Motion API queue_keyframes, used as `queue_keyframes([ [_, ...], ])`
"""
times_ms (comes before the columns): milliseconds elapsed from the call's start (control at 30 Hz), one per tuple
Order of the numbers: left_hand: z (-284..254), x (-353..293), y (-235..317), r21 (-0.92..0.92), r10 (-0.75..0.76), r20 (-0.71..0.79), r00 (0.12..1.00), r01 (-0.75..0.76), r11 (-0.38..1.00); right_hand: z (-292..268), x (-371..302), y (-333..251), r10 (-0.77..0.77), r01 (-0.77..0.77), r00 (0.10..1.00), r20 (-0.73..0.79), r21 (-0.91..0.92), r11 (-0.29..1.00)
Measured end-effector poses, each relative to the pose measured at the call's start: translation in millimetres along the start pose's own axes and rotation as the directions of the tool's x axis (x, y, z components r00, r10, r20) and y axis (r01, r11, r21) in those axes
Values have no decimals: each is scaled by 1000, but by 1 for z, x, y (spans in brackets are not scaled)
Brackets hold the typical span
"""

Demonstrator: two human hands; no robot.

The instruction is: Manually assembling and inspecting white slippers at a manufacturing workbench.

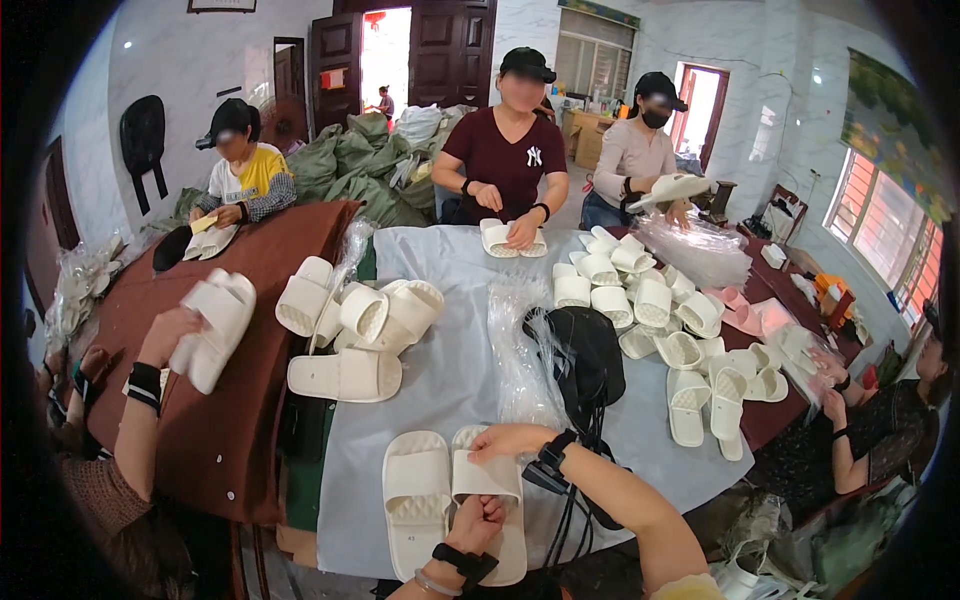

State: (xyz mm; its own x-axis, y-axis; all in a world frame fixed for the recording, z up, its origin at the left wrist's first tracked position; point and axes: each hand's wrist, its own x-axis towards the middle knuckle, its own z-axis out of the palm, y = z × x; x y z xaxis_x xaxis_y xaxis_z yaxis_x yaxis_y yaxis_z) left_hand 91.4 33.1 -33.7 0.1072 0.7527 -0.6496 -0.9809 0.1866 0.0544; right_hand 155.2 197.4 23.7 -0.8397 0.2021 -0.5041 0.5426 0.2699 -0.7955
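Two cream-white slippers lie side by side in front of me on the grey-covered table. The left slipper (415, 545) lies untouched with its quilted footbed showing. My right hand (500, 441) reaches over from the right and grips the front of the right slipper's strap (492, 478), with its fingertips partly hidden. At the strap's rear edge, my left hand (477, 522) is closed, its fingers curled against the strap opening of the right slipper (510, 550). Whether it pinches something small there cannot be made out.
Clear plastic bags (520, 350) and a black backpack (588, 360) lie just beyond. Slippers are heaped left (345, 375) and right (655, 300). Co-workers handle slippers around the tables; one at left lifts a white pair (215, 330) over the brown-covered table (190, 440). Green sacks (360, 170) stand behind.
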Motion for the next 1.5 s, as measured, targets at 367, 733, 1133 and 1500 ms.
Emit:
queue_keyframes([
  [367, -30, 15, -8, 12, 50, 102, 994, -52, 999, -2, 7, 6, -70, 78, 980, -184, 35, 996],
  [733, -9, -119, -7, 502, 389, 208, 898, -439, 745, 18, 14, 12, 207, 411, 819, -535, 799, 439],
  [1133, -31, -125, 22, 725, 553, 216, 805, -512, 461, 48, 25, -27, 52, 217, 804, -593, 373, 902],
  [1500, -28, -115, 52, 355, 209, 68, 976, -220, 909, 62, 45, -35, -337, 294, 812, -476, -164, 942],
])
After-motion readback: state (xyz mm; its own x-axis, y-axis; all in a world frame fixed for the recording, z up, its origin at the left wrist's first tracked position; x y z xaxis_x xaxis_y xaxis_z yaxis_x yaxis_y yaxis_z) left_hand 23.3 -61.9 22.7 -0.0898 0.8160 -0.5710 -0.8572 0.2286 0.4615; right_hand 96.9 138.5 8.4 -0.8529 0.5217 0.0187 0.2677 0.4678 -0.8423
